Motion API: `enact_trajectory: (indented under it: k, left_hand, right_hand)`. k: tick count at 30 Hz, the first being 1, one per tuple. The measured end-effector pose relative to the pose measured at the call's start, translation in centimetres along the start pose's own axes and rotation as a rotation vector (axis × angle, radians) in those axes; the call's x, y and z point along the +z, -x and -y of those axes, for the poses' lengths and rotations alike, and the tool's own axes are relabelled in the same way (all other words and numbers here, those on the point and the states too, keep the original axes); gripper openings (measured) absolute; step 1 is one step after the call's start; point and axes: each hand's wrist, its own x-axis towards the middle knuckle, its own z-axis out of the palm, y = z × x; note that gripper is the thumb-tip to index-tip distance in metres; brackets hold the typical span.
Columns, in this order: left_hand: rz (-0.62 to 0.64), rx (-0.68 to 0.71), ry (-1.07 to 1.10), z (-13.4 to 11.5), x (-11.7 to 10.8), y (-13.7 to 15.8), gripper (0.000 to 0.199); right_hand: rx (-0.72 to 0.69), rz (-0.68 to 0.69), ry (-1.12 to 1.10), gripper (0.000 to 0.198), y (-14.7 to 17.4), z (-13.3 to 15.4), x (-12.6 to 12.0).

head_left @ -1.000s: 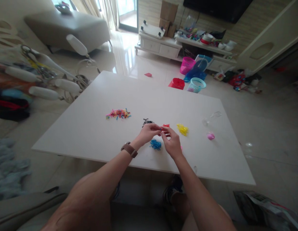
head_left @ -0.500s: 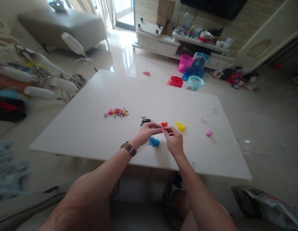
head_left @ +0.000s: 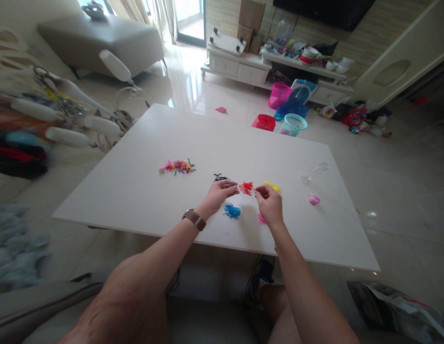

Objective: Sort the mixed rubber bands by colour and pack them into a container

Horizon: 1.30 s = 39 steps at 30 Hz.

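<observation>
My left hand (head_left: 222,192), with a brown-strapped watch (head_left: 194,219) on its wrist, pinches at the fingertips, where a small blue bit shows. Across a narrow gap, my right hand (head_left: 270,203) pinches something too tiny to make out. Between and just beyond them lies a heap of small red strips (head_left: 246,188). Black strips (head_left: 220,177) lie behind my left fingers, and blue strips (head_left: 232,211) in front of them. My right hand partly covers yellow strips (head_left: 272,186) and pink strips (head_left: 261,218). Farther left is a mixed-colour heap (head_left: 177,166).
The white table (head_left: 128,191) carries a pink rounded object (head_left: 314,199) and a clear plastic item (head_left: 317,171) at its right. Beyond its far edge stand a red bin (head_left: 264,122) and a light-blue basket (head_left: 293,124). A lamp with white shades (head_left: 116,67) is at the left.
My hands have moved apart, the right one going right over the yellow and pink strips. The red heap now shows between them. The whole view has shifted slightly.
</observation>
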Motion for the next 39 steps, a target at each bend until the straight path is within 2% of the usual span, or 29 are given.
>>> enact_trajectory:
  k: [4, 10, 14, 17, 20, 24, 27, 31, 34, 39]
  left_hand:
    - [-0.04, -0.012, 0.011, -0.3, -0.4, -0.2, 0.029]
    - [-0.043, -0.026, -0.011, -0.5, -0.7, -0.2, 0.03]
    - [-0.05, -0.027, -0.019, -0.8, -0.8, -0.1, 0.031]
    - [-0.059, -0.028, -0.022, -1.0, -1.0, 0.1, 0.03]
    - [-0.061, -0.026, -0.043, -1.1, -1.3, 0.1, 0.031]
    - [-0.066, -0.011, -0.08, -1.0, -1.5, 0.0, 0.033]
    - [-0.07, -0.007, -0.086, -0.8, -1.5, -0.1, 0.034]
    - [-0.057, -0.013, -0.08, -0.6, -1.2, -0.1, 0.034]
    - [-0.058, -0.022, -0.084, -0.4, -1.0, -0.1, 0.033]
    - [-0.045, -0.021, -0.101, -0.4, -1.0, -0.1, 0.035]
  right_hand:
    - [0.06, 0.064, 0.051, 0.017, -0.7, -1.1, 0.5]
    - [0.039, 0.111, 0.143, 0.018, -0.5, -2.5, 2.3]
    - [0.012, 0.182, 0.21, 0.035, -0.4, -3.7, 3.5]
    - [-0.004, 0.18, 0.249, 0.047, -0.3, -3.9, 3.9]
    - [-0.016, 0.156, 0.247, 0.044, -0.5, -3.2, 3.6]
    - [-0.066, 0.175, 0.223, 0.029, -0.7, -2.1, 2.8]
    - [-0.133, 0.297, 0.273, 0.023, -0.4, -2.0, 2.8]
    - [-0.083, 0.493, 0.423, 0.025, 0.8, -2.4, 3.7]
    - [-0.074, 0.579, 0.469, 0.029, 1.5, -2.4, 4.5]
    - [-0.045, 0.506, 0.512, 0.031, 1.6, -2.3, 4.6]
